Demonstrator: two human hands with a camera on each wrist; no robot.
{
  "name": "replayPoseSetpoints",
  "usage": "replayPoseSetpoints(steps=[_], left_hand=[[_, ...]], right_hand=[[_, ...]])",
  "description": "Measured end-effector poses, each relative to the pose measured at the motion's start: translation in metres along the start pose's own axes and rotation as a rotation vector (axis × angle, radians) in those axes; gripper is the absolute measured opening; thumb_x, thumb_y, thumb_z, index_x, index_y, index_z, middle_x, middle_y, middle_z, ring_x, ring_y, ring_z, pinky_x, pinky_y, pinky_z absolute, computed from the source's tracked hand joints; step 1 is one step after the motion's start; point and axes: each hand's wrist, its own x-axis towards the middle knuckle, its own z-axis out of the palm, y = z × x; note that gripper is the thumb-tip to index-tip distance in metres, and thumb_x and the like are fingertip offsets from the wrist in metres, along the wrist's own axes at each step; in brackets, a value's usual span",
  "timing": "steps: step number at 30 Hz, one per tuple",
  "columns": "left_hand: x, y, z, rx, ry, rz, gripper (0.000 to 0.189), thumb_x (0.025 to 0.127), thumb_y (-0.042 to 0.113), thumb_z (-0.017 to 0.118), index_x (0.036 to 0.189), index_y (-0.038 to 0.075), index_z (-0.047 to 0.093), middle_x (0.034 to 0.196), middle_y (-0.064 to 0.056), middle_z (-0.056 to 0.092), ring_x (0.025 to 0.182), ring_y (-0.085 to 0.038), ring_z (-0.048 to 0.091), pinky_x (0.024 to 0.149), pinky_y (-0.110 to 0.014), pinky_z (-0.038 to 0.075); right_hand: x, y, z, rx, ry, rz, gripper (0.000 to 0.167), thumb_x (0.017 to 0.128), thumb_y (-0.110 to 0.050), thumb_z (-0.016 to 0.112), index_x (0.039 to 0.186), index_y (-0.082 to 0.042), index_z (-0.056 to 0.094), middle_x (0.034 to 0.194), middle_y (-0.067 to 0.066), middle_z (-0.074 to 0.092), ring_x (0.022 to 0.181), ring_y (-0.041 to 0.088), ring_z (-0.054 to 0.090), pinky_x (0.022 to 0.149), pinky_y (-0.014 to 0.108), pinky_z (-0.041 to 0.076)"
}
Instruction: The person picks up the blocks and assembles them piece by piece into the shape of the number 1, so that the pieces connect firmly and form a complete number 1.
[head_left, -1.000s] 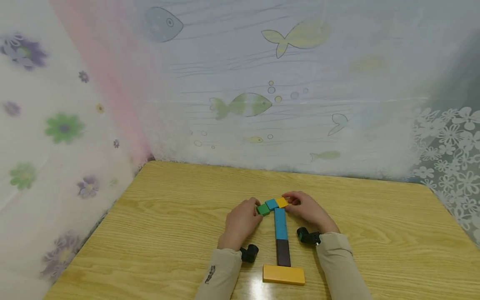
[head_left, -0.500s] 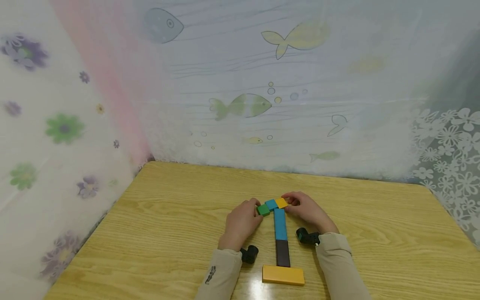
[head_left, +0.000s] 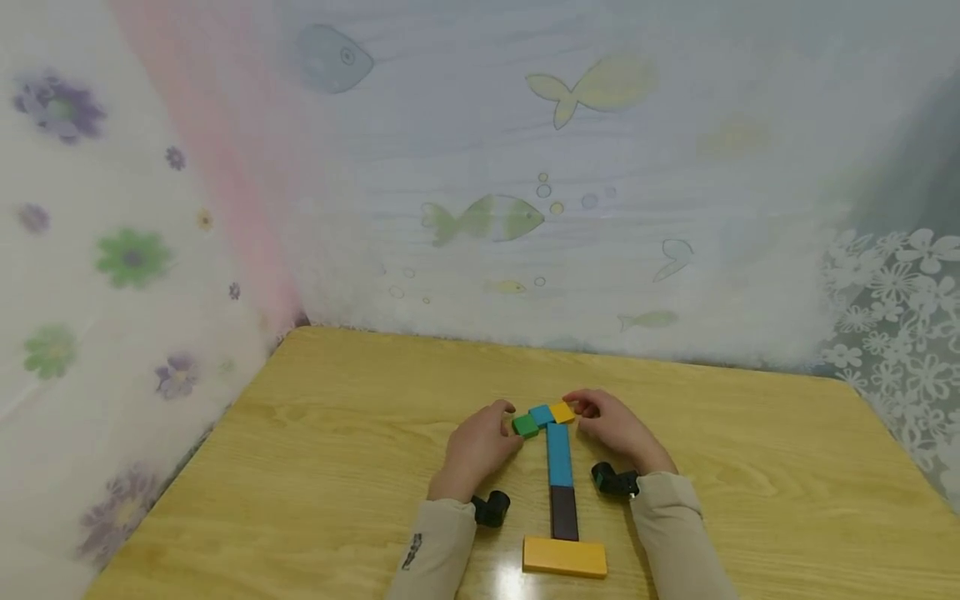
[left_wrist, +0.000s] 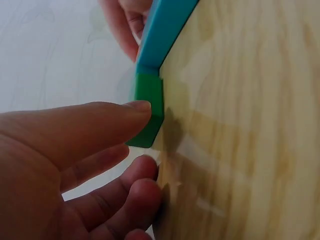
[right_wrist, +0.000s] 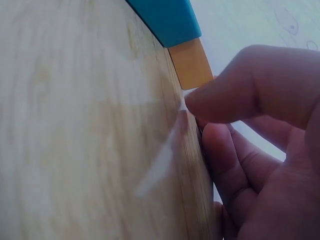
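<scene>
A short, slanting row of small square blocks lies on the table: a green block (head_left: 525, 426), a blue block (head_left: 541, 415) and a yellow block (head_left: 562, 412). My left hand (head_left: 477, 450) is at the green block's left end, thumb and fingers spread apart; in the left wrist view its thumb overlaps the green block (left_wrist: 150, 90), and I cannot tell if they touch. My right hand (head_left: 617, 425) curves beside the yellow block, its thumb just off the corner in the right wrist view. Below the row run a long blue block (head_left: 558, 455) and a dark block (head_left: 564, 512).
A long yellow block (head_left: 564, 557) lies crosswise at the near end of the dark block. Black wrist cameras (head_left: 491, 508) sit on both wrists, close to the blocks. The wooden table (head_left: 337, 433) meets a patterned curtain (head_left: 465, 150) at its back edge.
Both hands have eased slightly outward, away from the row's ends, with their fingers loosening. The blocks keep their arrangement; the head view has shifted a little.
</scene>
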Motion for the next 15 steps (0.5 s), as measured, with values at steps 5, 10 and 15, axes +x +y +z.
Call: replayPoseSetpoints(steps=[5, 10, 15], left_hand=[[0.002, -0.004, -0.003, -0.078, -0.048, 0.003, 0.043, 0.08, 0.025, 0.062, 0.122, 0.017, 0.051, 0.07, 0.008, 0.051, 0.057, -0.011, 0.047, 0.053, -0.029, 0.036], [0.002, -0.002, -0.012, -0.085, -0.093, 0.005, 0.045, 0.081, 0.024, 0.06, 0.124, 0.017, 0.049, 0.073, 0.007, 0.052, 0.059, -0.013, 0.047, 0.055, -0.031, 0.037], [0.002, -0.003, -0.019, -0.052, -0.097, -0.005, 0.045, 0.084, 0.029, 0.059, 0.126, 0.015, 0.048, 0.077, 0.006, 0.052, 0.062, -0.013, 0.048, 0.057, -0.031, 0.038]], right_hand=[[-0.001, -0.001, -0.003, 0.006, 0.013, 0.002, 0.038, 0.086, 0.001, 0.045, 0.122, -0.007, 0.051, 0.102, 0.007, 0.052, 0.087, 0.021, 0.046, 0.073, 0.035, 0.038], [0.002, -0.003, -0.007, 0.062, 0.001, 0.029, 0.036, 0.091, -0.002, 0.04, 0.125, -0.008, 0.049, 0.104, 0.008, 0.052, 0.087, 0.022, 0.046, 0.069, 0.034, 0.038], [0.003, -0.001, -0.009, 0.153, 0.017, 0.048, 0.035, 0.093, -0.005, 0.039, 0.127, -0.006, 0.045, 0.11, 0.011, 0.052, 0.097, 0.026, 0.048, 0.079, 0.038, 0.038]])
